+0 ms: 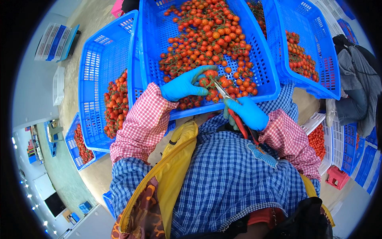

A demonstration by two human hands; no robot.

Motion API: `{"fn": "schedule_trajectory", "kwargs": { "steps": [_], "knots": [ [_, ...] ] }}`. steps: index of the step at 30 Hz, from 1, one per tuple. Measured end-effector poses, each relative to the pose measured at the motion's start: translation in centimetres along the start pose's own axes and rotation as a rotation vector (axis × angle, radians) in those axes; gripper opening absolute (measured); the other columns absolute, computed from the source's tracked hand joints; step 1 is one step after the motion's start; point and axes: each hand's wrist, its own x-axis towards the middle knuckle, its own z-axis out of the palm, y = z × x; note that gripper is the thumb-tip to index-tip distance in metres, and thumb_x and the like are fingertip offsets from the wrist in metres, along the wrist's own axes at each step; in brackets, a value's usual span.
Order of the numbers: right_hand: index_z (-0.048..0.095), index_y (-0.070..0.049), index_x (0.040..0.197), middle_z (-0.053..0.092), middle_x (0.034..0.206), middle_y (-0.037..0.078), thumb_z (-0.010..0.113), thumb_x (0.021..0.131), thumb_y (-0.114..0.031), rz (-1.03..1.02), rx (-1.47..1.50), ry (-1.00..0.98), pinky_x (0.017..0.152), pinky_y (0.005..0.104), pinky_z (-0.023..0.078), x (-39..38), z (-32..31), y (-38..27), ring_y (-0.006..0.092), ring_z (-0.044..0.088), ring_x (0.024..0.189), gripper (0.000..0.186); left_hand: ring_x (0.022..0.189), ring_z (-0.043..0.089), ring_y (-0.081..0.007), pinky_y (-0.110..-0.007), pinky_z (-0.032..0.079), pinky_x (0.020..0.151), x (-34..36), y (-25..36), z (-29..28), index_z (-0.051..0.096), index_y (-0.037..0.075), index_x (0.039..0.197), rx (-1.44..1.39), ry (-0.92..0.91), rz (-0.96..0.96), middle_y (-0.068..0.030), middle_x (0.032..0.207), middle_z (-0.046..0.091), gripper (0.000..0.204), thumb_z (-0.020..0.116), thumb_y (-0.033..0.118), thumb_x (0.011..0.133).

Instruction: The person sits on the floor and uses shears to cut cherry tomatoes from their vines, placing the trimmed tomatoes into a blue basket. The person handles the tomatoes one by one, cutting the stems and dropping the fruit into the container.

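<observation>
My left hand point(184, 85), in a blue glove with darkened fingertips, is closed around a small bunch of cherry tomatoes point(204, 82). It is over the near part of a large blue crate point(264, 59) heaped with red and orange cherry tomatoes on green stems. My right hand point(250, 113), gloved in blue too, grips a pair of red-handled scissors point(221, 91). Their metal blades point up and left and reach the tomatoes at my left fingertips. Whether the blades touch a stem I cannot tell.
To the left stands a blue crate point(90, 99) with tomatoes along its right side, and beyond it a smaller blue crate point(71, 144). Another blue crate point(332, 75) holds tomatoes at the right. A person in dark clothes point(352, 107) is at far right, near a red stool point(337, 177).
</observation>
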Motion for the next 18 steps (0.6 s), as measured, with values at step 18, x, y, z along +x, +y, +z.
{"fn": "schedule_trajectory", "kwargs": {
  "steps": [18],
  "knots": [
    [0.051, 0.006, 0.112, 0.061, 0.092, 0.016, 0.033, 0.092, -0.052, -0.208, 0.453, -0.165, 0.082, 0.0412, 0.049, -1.2, -0.2, 0.5, 0.0278, 0.061, 0.087, 0.063, 0.115, 0.049, -0.0368, -0.050, 0.044, 0.092, -10.9, -3.2, -2.3, 0.012, 0.011, 0.144, -0.875, 0.223, 0.415, -0.0220, 0.139, 0.033, 0.077, 0.054, 0.037, 0.085]
  ]
}}
